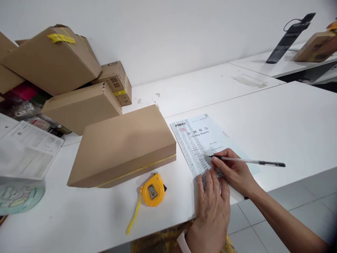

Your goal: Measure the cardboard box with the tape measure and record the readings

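Note:
A black-and-clear pen (244, 160) is pinched in my right hand (234, 172), its tip at the handwritten rows on a light-blue testing report (210, 128). Those rows of small writing run down the report's left side. Flat on the report's lower edge lies my left hand (212, 203), fingers stretched out and holding nothing. To the left is a yellow tape measure (153, 189) with a yellow strap. Behind it sits a closed flat cardboard box (126, 140), sealed with yellow tape.
Several cardboard boxes (55, 59) are piled at the back left. Printed papers (28, 147) and a pale green round item (21, 197) stand at the left edge. A dark water bottle (288, 40) and a brown package (314, 47) are at the far right. The white table's front edge runs beneath my wrists.

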`<state>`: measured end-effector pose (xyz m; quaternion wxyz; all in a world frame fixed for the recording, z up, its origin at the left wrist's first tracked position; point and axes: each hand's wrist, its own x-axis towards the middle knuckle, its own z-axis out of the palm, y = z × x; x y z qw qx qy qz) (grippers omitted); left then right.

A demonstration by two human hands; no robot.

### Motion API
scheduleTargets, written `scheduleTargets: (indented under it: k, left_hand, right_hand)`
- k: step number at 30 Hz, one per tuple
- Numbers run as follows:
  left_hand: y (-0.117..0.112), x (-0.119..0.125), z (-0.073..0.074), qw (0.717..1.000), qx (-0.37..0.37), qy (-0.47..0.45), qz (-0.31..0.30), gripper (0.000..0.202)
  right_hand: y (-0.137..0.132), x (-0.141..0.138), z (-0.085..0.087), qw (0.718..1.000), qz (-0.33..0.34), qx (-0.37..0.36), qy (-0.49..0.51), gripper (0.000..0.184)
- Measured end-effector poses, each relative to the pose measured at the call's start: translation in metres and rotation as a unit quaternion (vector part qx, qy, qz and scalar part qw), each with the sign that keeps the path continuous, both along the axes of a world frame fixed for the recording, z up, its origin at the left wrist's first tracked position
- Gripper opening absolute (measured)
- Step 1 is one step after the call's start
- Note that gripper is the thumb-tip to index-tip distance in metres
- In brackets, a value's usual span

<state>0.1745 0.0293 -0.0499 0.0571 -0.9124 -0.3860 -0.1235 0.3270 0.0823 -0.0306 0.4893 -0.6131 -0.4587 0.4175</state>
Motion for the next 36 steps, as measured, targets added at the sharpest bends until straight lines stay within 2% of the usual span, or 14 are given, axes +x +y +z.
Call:
scheduleTargets:
  k: [3, 7, 19, 36]
  left_hand:
    - [0.002, -0.002, 0.008, 1.000, -0.007, -0.007, -0.002, 0.066]
    - [0.003, -0.006, 0.017, 1.000, -0.020, -0.014, -0.005, 0.068]
    - [0.004, -0.007, 0.012, 0.999, -0.036, -0.014, -0.016, 0.070]
    - [0.003, -0.006, 0.020, 1.000, -0.024, 0.000, -0.004, 0.067]
  right_hand:
    - [-0.001, 0.001, -0.002, 0.997, -0.023, -0.003, -0.070, 0.033]
    - [-0.001, 0.001, 0.000, 0.990, 0.003, 0.008, -0.141, 0.028]
    - [-0.002, 0.008, 0.001, 0.990, 0.030, 0.008, -0.140, 0.031]
    - [-0.003, 0.007, 0.000, 0.988, 0.050, 0.020, -0.147, 0.031]
